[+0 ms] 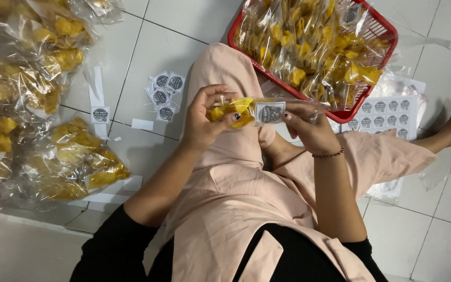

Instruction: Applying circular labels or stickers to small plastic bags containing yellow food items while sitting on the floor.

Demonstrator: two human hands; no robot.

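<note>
Hands met over your lap: your left hand (204, 117) pinched the yellow-snack end of the small clear packet (246, 110) while your right hand (309, 128) pressed fingertips on its label end, so it lay sideways between them.

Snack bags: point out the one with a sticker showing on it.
The snack bag held between both hands, above the lap; a round sticker sits on its middle. The piled bags show none.

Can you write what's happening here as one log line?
left hand: holds snack bag | right hand: presses round sticker on bag | red basket: full | floor: bags, stickers
</note>
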